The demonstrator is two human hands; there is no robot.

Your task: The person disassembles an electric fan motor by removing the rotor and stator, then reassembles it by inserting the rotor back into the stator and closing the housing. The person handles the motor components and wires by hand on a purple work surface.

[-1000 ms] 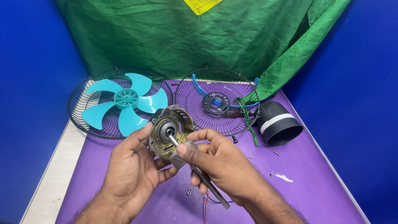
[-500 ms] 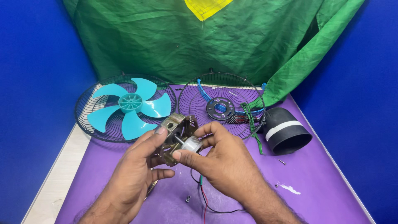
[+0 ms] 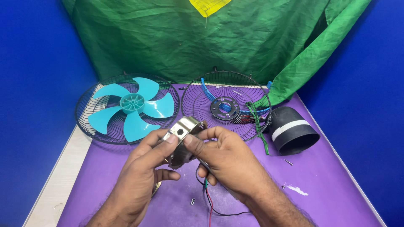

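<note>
A purple table top is backed by a green cloth and blue walls. Near the centre of the view, a small metal fan motor is gripped from both sides: the left hand is closed on it from seven o'clock, thumb pressed against its shiny bracket, and the right hand is curled around it from four o'clock. Thin wires are seen trailing below the right hand. At eleven o'clock of the motor a wire grille with a turquoise fan blade is laid; at one o'clock a second grille; at three o'clock a black cylindrical cover.
</note>
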